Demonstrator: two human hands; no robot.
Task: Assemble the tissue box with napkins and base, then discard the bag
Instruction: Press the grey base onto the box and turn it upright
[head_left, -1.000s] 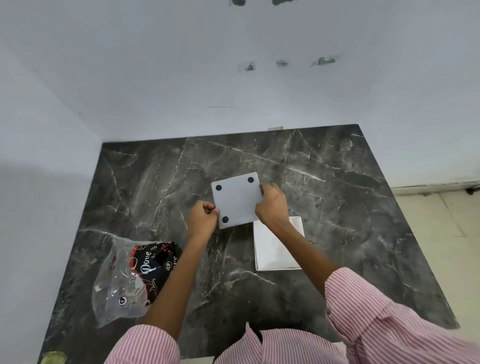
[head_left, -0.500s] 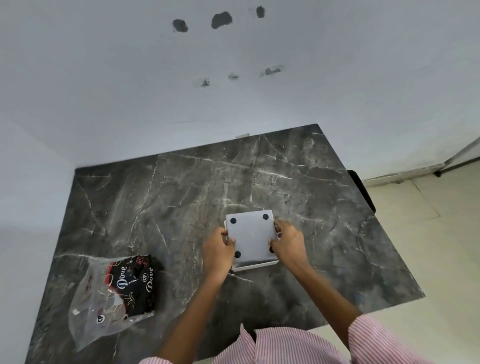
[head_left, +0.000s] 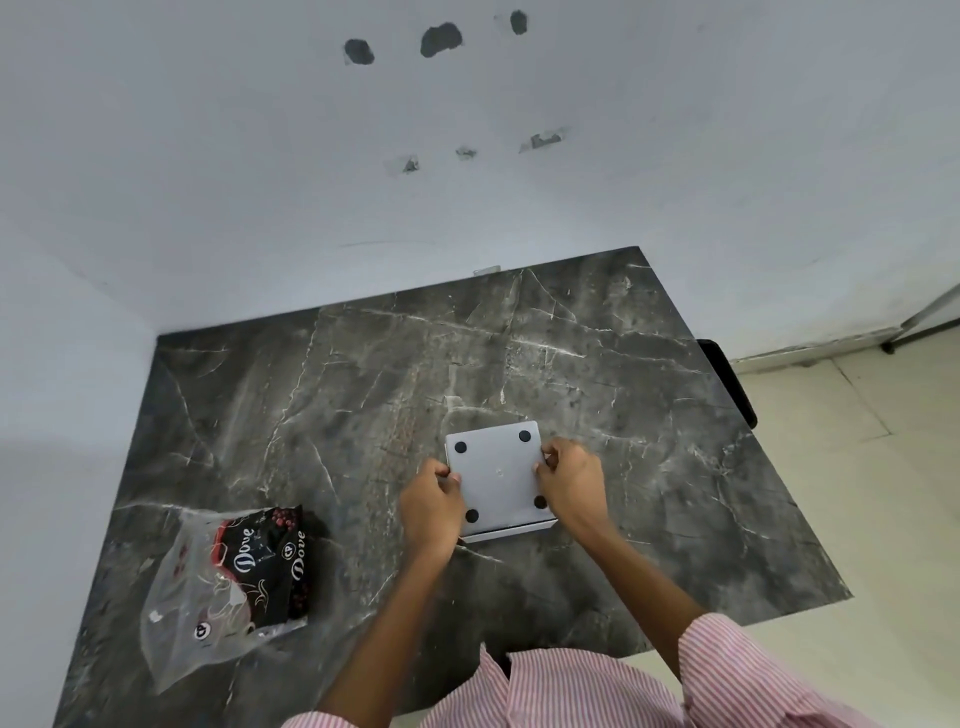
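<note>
L hand (head_left: 432, 501): we've got it clamped on the left edge of the base (head_left: 496, 475), thumb on top, fingers curled under the side.
R hand (head_left: 570, 480): gripping the right edge, same pinch.
Base: grey plate w/ four black feet facing up, between both hands, sitting on the white box (head_left: 506, 532); only the box's near rim shows under it.
Fit: can't tell if the base is fully seated; near edge looks flush-ish, far edge hidden.
Napkins: not visible, presumably inside the box.
Bag (head_left: 228, 587): clear plastic w/ dark print, flat on the table (head_left: 675, 467), well to the left of L hand, not touched.
Risk 1: uneven push from one hand could cock the base so it jams on one side.
Risk 2: napkin edge caught in the seam would stop it closing.
Risk 3: box may skid on the smooth marble if we press sideways.
</note>
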